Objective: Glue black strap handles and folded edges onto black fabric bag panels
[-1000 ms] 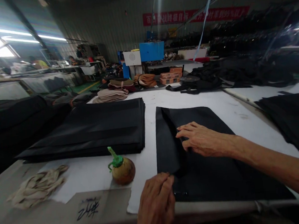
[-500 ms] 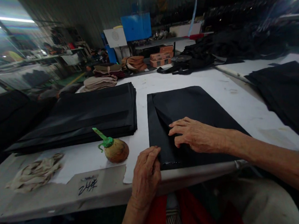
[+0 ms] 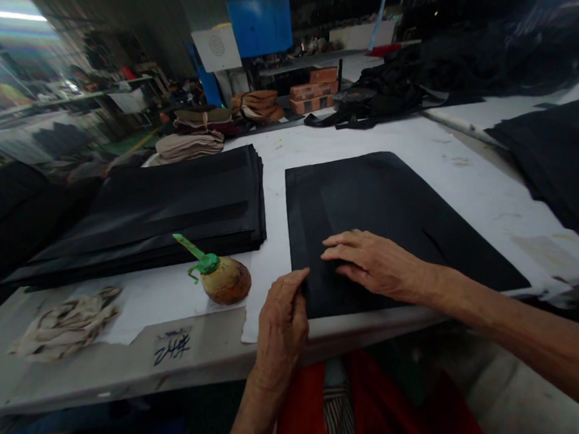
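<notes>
A folded black fabric sheet [image 3: 368, 201] lies on the white-covered table in front of me, its upper layer now lying flat. My right hand [image 3: 368, 261] rests palm down on that upper layer, fingers stretched out and slightly spread, gripping nothing. At the sheet's near left corner is my left hand [image 3: 281, 311], its fingertips laid on the edge and its fingers stretched forward. The underside of the left hand is hidden. Left of it stands a rounded tan-brown pot [image 3: 227, 282] with a green top and a green stick rising from it.
A stack of black sheets [image 3: 178, 209] lies to the left, with a crumpled beige cloth [image 3: 67, 325] nearer me. Folded cloths [image 3: 188, 147] and reddish-brown bundles [image 3: 314, 93] sit at the back. More black fabric [image 3: 565, 155] lies at the right.
The lifted left flap of the upper black layer has come down flat. My right hand stays over it, my left at the corner. The view has tipped slightly downward.
</notes>
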A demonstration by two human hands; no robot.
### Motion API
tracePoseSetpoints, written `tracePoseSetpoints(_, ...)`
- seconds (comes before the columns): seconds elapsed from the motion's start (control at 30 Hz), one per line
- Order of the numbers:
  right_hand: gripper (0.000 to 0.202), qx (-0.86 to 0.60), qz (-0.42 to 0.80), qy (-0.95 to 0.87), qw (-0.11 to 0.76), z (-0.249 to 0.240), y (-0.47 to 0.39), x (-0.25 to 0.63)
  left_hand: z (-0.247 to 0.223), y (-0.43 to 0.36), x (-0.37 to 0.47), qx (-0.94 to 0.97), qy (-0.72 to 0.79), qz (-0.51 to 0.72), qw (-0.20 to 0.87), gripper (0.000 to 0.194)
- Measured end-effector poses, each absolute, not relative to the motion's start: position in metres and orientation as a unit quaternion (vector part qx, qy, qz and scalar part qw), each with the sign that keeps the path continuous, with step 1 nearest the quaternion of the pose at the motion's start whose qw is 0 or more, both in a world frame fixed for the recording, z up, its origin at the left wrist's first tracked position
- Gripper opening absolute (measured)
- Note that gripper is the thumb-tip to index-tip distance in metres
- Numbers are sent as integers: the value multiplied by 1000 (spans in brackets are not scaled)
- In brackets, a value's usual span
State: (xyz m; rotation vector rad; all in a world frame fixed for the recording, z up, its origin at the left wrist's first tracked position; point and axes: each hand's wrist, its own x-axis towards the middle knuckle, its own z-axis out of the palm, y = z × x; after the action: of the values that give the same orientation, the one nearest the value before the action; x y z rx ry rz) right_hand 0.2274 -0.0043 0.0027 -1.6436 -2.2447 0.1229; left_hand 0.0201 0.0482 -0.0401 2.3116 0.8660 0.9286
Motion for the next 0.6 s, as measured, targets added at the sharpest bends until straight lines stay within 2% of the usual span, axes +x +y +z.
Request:
tracePoseSetpoints(0.13, 32, -644, 18, -739, 197, -11, -39, 232, -38, 50, 19, 850, 301, 338, 271, 36)
tracePoseSetpoints(0.3, 41, -674, -18, -713, 192, -33, -73, 228, -37, 52, 17, 883, 258, 315, 232, 40)
tracePoseSetpoints(0.6, 41, -660, -35, -717, 221, -43, -74, 230, -38, 54, 16, 932, 223, 229, 173, 55)
